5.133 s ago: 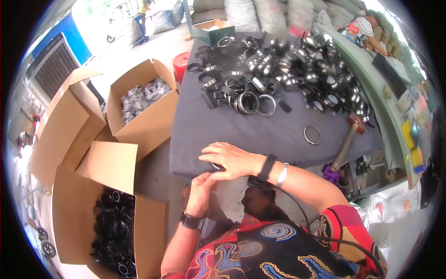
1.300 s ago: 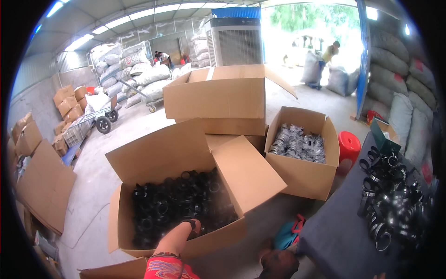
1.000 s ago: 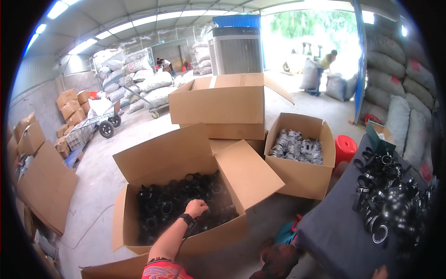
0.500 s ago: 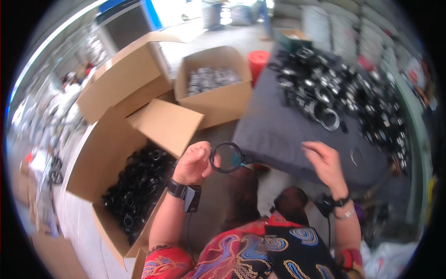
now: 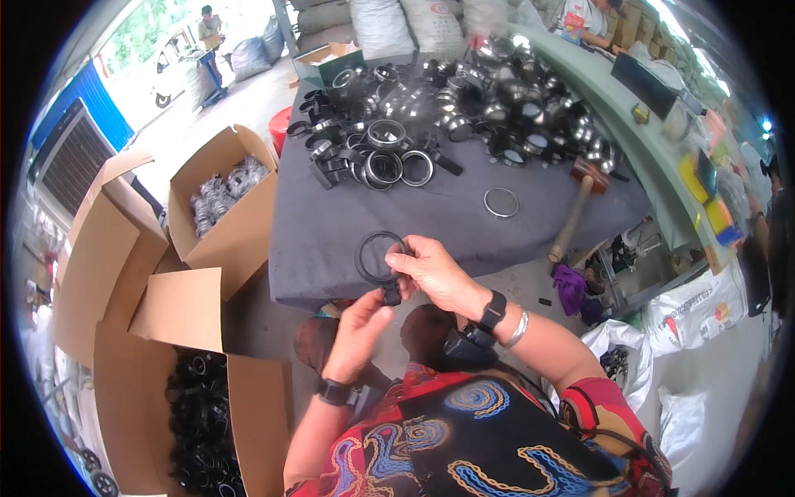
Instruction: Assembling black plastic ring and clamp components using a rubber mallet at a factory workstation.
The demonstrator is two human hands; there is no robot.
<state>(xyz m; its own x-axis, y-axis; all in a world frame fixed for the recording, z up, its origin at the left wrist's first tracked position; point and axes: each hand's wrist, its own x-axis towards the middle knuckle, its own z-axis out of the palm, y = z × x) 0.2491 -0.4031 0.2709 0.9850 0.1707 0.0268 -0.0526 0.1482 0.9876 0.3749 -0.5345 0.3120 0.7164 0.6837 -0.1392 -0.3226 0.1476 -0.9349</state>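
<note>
While both hands pinch its stub, the black ring clamp (image 5: pixel 381 258) stands upward.

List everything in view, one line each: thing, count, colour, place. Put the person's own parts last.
black ring clamp: one, black, held in both hands above the table's near edge
table: one, grey cloth cover, centre
pile of rings and clamps: many, black and silver, far half of the table
loose ring: one, silver, alone on the cloth
mallet: one, wooden handle, table's right edge
open carton of black parts: one, brown, lower left
open carton of silver parts: one, brown, left of the table
sacks: several, white, beyond the table
left hand: one, black wristband, at the clamp's lower end
right hand: one, black watch and silver bangle, fingers on the ring
</note>
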